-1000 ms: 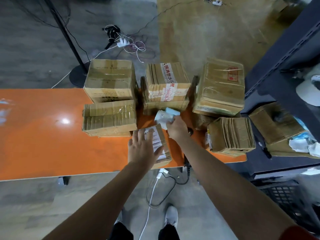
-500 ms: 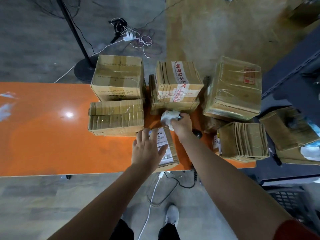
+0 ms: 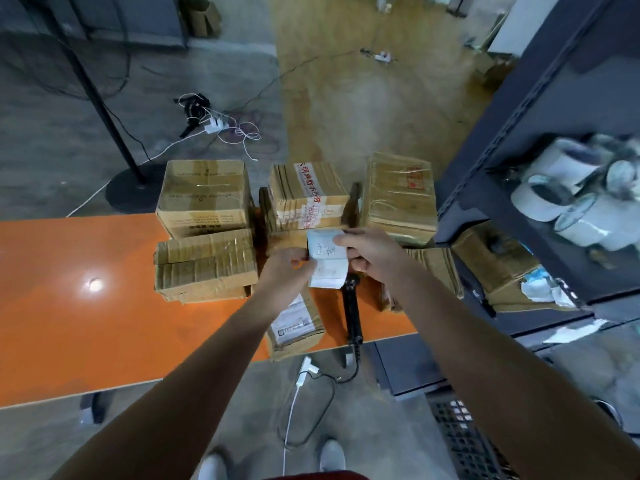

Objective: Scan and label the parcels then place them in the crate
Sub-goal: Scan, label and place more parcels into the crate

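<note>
Parcels [image 3: 207, 265] crowd the orange worktop [image 3: 69, 306] from ten to two o'clock of the hands. One small parcel [image 3: 299, 327] with a printed sheet on top lies at six o'clock of them, by the near edge. The left hand [image 3: 285, 268] and right hand [image 3: 372, 252] hover above it, each pinching one side of a white label strip [image 3: 327, 263], so the step in hand looks like labelling. The next move, I judge, calls for peeling a label cleanly and pressing it flat onto the small parcel without a crease. A black scanner [image 3: 351, 306] lies on the worktop at five o'clock of the strip. The dark crate [image 3: 460, 441], at five o'clock in the view, is cut off by the frame edge and the right arm. The writing on the strip is too blurred to read, and I cannot tell whether its backing is lifted.
</note>
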`<state>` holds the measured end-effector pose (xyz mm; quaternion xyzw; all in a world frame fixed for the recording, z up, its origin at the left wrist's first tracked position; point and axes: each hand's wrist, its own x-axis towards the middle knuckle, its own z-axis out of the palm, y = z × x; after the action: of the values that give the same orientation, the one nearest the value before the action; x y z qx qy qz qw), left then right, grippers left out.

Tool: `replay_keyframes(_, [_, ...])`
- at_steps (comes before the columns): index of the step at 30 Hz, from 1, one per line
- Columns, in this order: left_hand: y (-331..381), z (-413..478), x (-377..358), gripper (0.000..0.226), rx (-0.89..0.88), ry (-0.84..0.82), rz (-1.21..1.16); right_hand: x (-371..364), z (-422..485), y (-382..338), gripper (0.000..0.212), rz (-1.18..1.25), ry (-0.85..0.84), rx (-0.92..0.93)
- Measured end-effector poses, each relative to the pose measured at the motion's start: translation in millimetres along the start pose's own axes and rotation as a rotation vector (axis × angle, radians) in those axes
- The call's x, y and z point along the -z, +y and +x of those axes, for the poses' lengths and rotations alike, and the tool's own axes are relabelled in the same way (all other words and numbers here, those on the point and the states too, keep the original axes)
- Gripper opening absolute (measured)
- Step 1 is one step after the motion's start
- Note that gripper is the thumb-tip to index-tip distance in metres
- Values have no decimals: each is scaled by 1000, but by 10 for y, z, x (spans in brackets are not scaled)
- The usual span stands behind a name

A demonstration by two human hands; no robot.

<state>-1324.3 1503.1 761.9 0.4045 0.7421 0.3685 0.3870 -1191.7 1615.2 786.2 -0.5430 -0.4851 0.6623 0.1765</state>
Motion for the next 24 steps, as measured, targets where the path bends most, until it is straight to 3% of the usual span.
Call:
replay_keyframes(3, [65, -84, 23, 17, -46, -20, 17, 11, -172, -54, 10, 15, -12, -29])
replay_keyframes(5, [85, -143, 47, 16, -15, 0, -100, 23, -274, -66, 7, -21, -40, 24])
replay_keyframes(11, [125, -222, 162, 9, 202, 55, -550, 73, -440, 87, 29, -306, -145, 226])
replay_keyframes(14, [126, -240, 228, 5, 280, 16, -667, 33, -489, 168, 39, -432, -143, 292])
replay_keyframes(18, [121, -288, 304, 9, 332, -37, -790, -23, -506, 160, 50, -427, -159, 332])
replay_keyframes(21, [102, -309, 353, 4, 280, -52, -801, -42, -477, 149, 49, -352, -158, 322])
replay_keyframes(24, [85, -322, 392, 15, 155, -39, -530, -56, -475, 107, 33, -118, -205, 227])
